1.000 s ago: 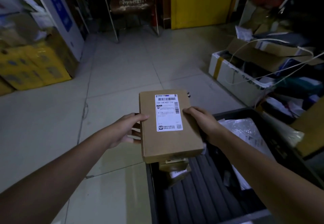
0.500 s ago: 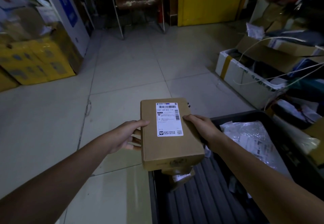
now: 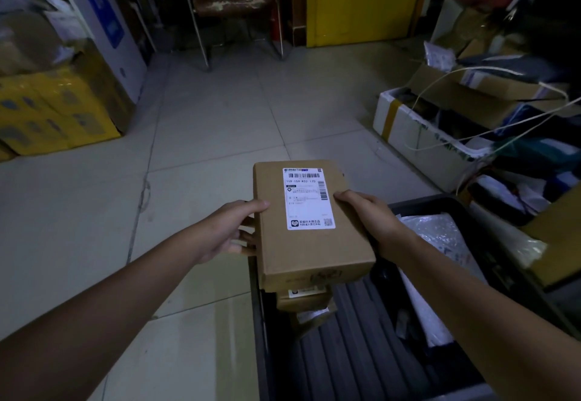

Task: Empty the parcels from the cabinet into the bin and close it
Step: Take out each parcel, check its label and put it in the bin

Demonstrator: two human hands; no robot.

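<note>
A person's left hand (image 3: 231,229) and right hand (image 3: 369,220) grip a labelled cardboard parcel (image 3: 309,224) by its long sides, fingers curled round the edges, above the left end of the dark bin (image 3: 418,204). Likely next: lower and release it among the parcels inside.
</note>
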